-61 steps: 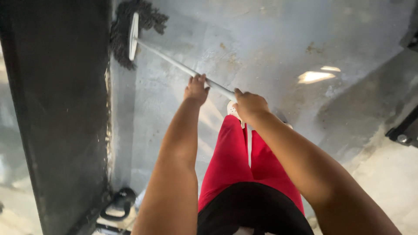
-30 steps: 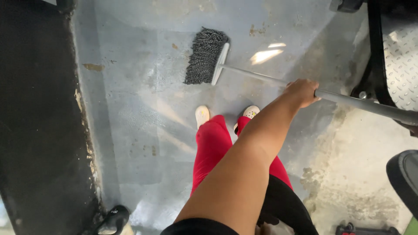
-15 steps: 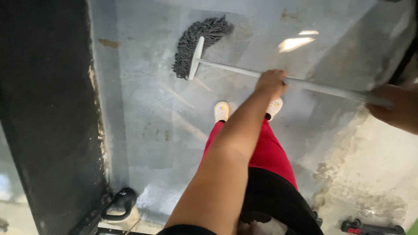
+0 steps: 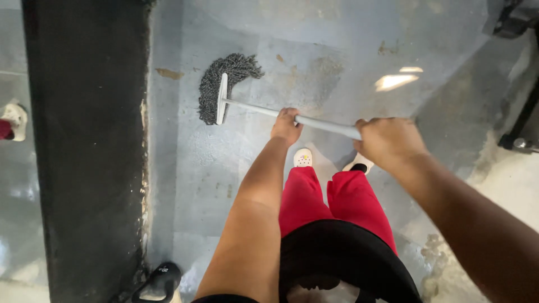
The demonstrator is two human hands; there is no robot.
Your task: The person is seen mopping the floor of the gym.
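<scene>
I hold a mop by its pale grey handle (image 4: 323,124). My left hand (image 4: 286,125) grips the handle lower down, nearer the head. My right hand (image 4: 389,142) is closed around the handle's upper part. The dark grey stringy mop head (image 4: 216,88) on a white bar lies on the wet grey concrete floor (image 4: 224,168), ahead and left of my white shoes (image 4: 304,157). My red trousers fill the middle of the view.
A black wall base or mat strip (image 4: 90,140) runs along the left, with a reflective surface beyond it. A black kettlebell (image 4: 160,278) sits at the bottom left. Dark equipment frames (image 4: 522,123) stand at the right edge.
The mop head has swung left and nearer the black strip. My right hand came into full view on the handle, and the view turned back over my feet.
</scene>
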